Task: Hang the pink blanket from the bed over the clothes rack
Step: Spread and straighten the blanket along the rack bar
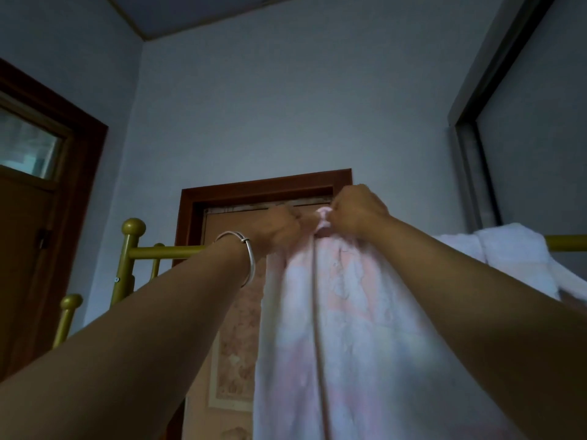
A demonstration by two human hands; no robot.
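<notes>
The pink blanket [343, 328] hangs in long folds down the middle of the view, held up high in front of me. My left hand [279, 230], with a silver bangle on the wrist, grips its top edge. My right hand [357, 214] is closed on a bunched corner of the same edge, close beside the left. The golden clothes rack [165, 250] has a horizontal bar at about hand height, running behind the blanket; its knobbed post stands at the left. Whether the blanket touches the bar is hidden by the cloth and my arms.
A white towel [508, 252] is draped over the rack's bar at the right. Behind the rack is a brown-framed door [263, 188] with a picture on it. Another wooden door [38, 198] is at the left, a grey frame [470, 147] at the right.
</notes>
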